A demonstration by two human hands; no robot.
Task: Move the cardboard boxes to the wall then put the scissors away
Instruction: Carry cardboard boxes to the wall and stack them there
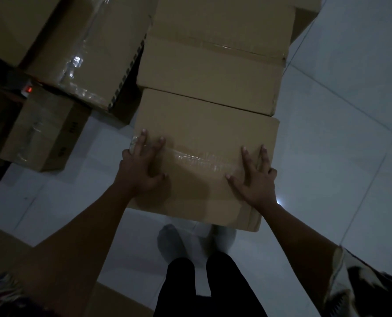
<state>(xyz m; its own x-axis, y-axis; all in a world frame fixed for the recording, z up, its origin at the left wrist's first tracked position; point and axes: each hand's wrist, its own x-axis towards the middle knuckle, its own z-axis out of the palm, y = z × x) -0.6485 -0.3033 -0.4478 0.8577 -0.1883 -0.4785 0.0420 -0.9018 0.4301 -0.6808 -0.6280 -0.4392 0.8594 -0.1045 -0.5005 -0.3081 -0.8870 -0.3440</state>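
Brown cardboard boxes [204,124], pale grey-white floor tiles [341,124], black trousers [208,287].

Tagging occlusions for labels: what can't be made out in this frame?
- Scissors: none seen in the dim head view; possibly outside the frame.
- Print on the small brown cardboard box at left: too dark and small to read.
- Palms of left hand and right hand: pressed onto the taped brown cardboard box.
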